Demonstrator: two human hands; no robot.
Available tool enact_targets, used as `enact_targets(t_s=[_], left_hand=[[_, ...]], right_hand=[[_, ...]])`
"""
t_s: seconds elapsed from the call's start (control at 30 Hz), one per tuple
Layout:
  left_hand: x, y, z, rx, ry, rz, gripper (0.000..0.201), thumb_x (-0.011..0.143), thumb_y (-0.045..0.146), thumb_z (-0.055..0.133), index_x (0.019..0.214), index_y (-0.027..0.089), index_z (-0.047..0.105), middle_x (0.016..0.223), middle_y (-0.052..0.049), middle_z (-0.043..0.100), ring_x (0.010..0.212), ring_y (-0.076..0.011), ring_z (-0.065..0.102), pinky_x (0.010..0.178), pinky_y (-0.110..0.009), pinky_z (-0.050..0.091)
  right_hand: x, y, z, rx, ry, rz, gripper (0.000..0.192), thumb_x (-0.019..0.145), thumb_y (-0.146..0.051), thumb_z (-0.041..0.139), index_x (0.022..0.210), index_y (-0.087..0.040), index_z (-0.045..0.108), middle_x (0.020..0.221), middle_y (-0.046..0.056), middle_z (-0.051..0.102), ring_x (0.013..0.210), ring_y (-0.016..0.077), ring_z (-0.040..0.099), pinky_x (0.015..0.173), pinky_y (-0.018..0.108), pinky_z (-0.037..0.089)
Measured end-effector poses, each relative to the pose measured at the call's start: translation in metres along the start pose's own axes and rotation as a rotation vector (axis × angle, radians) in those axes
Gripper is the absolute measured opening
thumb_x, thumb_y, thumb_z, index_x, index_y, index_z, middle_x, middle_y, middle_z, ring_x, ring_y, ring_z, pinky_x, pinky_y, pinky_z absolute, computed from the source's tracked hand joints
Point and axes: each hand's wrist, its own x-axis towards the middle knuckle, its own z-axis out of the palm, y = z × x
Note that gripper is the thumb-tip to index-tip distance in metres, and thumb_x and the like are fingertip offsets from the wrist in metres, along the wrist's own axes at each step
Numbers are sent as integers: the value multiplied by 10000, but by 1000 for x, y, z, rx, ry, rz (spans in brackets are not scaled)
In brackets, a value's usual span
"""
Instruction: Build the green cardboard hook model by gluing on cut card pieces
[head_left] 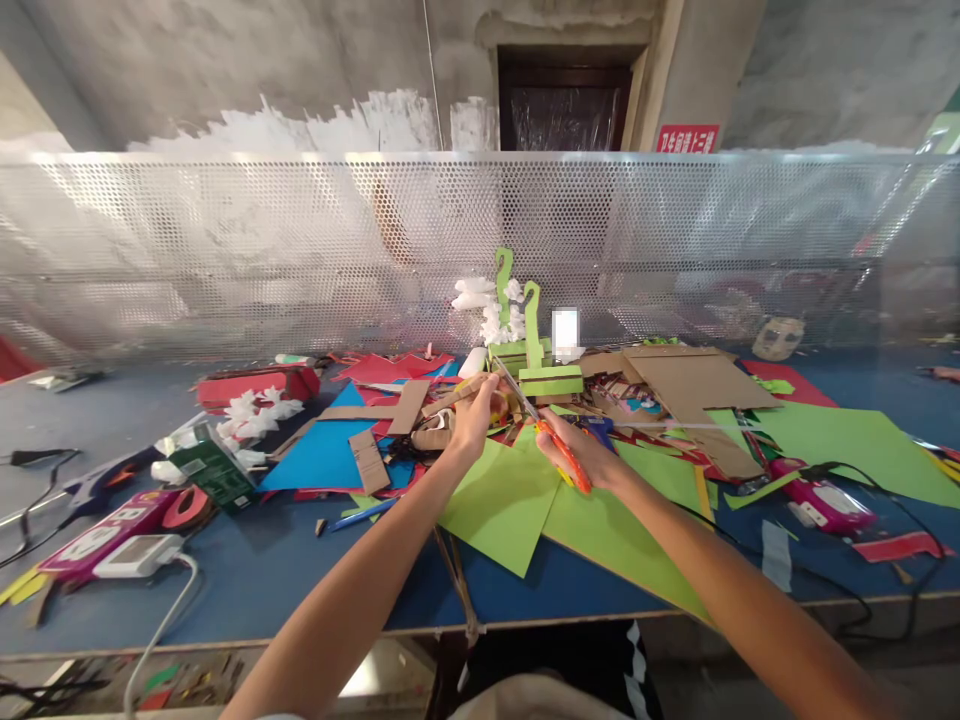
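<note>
My right hand (579,452) is closed around the orange and yellow handles of a pair of scissors (568,462). The blades point up and to the left, near the fingertips of my left hand (477,412). The fingers of that hand are pinched together on a narrow brown cardboard strip (450,396), whose far end is partly hidden. Just beyond both hands stands a green paper model (551,380) with two upright hooked pieces (532,320). White crumpled tufts (495,322) cluster beside the hooks. Green paper sheets (502,500) lie beneath my hands.
Blue card (319,450), cardboard scraps (369,462) and a large cardboard piece (686,385) cover the table. On the left are a green box (214,468), a glue gun (112,482) and a white charger (139,556). A perforated metal screen (315,250) runs along the back.
</note>
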Motion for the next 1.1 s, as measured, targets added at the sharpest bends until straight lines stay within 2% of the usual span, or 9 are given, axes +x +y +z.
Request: enact_targets(t_s=[0.17,0.3,0.47,0.63,0.77,0.9,0.97,1.1], left_hand=[[1,-4,-2,17,-29,19,348,858,527,735,809,202,621,770,-4,672,559,-97,566,531,-214,451],[0,-4,-1,18,-35,24,377,853,543,745,801,193,617,785,-10,679,556,-91,566,534,-214,467],[-1,-1,2,11,-33,29,408,836,564,762,789,188,610,764,-10,672,540,-87,560,513,-210,450],[-2,1,4,7,-43,12,411,828,571,754,771,192,606,747,-7,674,538,-90,559,518,-217,440],[-3,2,4,-6,-47,-10,400,812,555,768,776,196,596,749,-2,674,548,-91,562,526,-220,430],[-1,5,3,-35,-5,-27,384,800,550,779,845,198,632,765,10,676,555,-88,561,531,-218,423],[2,7,0,-56,13,-7,384,800,551,780,835,196,636,745,14,663,549,-85,545,528,-218,410],[11,13,-12,-59,-10,61,393,824,556,762,758,195,619,682,13,631,535,-90,510,537,-230,406]], right_hand=[[1,1,4,-14,21,10,662,958,-852,362,1135,-228,493,710,-39,491,594,166,506,587,271,402],[2,0,7,-40,83,27,622,984,-820,355,1109,-231,511,710,-28,520,577,164,510,585,266,402],[2,-4,11,-92,113,72,481,1035,-716,400,1028,-243,488,732,-9,574,601,179,563,608,271,421],[0,-10,14,-156,153,113,396,1079,-615,372,1032,-242,496,765,22,624,646,202,607,649,291,437],[1,-9,19,-194,163,108,359,1098,-554,329,1027,-247,502,801,44,652,750,239,652,713,315,446],[3,-7,19,-234,259,84,393,1094,-563,306,988,-247,513,889,85,680,894,272,674,786,338,452],[2,-10,12,-225,252,98,433,1083,-599,309,929,-248,510,806,69,658,806,261,666,735,334,451],[-6,-24,-14,-286,92,131,441,1009,-660,489,885,-244,568,672,29,626,609,220,604,595,303,393]])
